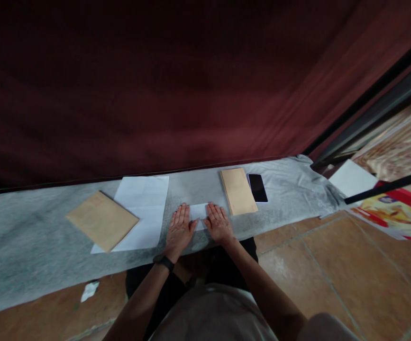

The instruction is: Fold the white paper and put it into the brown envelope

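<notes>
A small folded white paper [198, 211] lies on the grey cloth between my two hands. My left hand [180, 229], with a dark watch on its wrist, rests flat on the paper's left end, fingers stretched out. On the right end lies my right hand [220, 225], also flat, its fingers extended. Both thumbs point inward over the paper, a small gap between them. To the left are larger white sheets [143, 208], partly covered by a brown envelope [103, 220]. A stack of brown envelopes [239, 192] sits to the right of my right hand.
A dark-screened phone [258, 188] lies beside the envelope stack. The long narrow surface is covered with grey cloth [31, 237], and a dark red curtain [191, 94] hangs behind it. A colourful box [397, 211] stands at the far right; a white scrap [89, 291] is on the floor.
</notes>
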Demonstrator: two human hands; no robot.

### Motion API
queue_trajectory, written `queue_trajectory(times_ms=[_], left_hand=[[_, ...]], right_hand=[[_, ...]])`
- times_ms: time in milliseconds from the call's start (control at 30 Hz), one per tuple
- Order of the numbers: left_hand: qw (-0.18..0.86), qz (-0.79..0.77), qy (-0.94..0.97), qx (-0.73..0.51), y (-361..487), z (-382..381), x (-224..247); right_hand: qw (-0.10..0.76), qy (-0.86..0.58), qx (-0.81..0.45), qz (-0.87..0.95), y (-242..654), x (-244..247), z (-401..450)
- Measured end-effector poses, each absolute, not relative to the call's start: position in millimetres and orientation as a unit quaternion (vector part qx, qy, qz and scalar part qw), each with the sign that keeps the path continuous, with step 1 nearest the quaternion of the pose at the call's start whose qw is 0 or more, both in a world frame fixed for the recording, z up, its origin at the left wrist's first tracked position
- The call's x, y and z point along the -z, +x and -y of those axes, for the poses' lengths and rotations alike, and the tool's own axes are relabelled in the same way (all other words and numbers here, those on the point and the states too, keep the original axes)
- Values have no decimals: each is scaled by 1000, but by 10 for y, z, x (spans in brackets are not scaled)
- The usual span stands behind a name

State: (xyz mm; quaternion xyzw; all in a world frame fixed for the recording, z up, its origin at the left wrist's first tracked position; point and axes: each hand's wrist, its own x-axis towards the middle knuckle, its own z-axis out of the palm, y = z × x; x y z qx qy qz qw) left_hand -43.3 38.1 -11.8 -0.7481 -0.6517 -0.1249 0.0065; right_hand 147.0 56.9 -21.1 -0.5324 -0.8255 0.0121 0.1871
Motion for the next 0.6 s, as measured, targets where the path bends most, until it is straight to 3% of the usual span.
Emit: queue_trajectory(times_ms=[600], left_hand=[[-4, 620, -774, 129, -238, 26, 82]], right_hand=[[178, -534, 2, 826, 1463, 231, -556]])
